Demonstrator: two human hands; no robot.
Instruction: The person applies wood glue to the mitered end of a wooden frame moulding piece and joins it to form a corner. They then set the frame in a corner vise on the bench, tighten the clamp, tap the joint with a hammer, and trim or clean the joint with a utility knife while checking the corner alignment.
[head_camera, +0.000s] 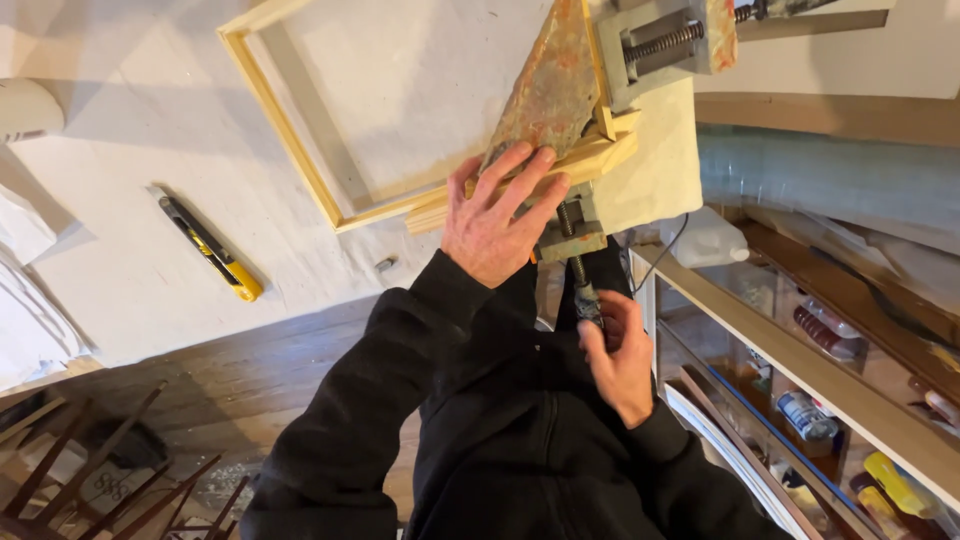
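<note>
At the table's corner we've got our left hand (497, 215) pressed flat, fingers spread, on the wooden frame (300, 170) where it sits under the rusty clamp (550, 90). That clamp's long axis runs diagonally, from the screw by our body up and away to the right. Our right hand (618, 355) is curled tight around the clamp's screw handle (585, 295) below the table (120, 260) edge. Off to the left lies a yellow utility knife (212, 250), pointing diagonally too.
</note>
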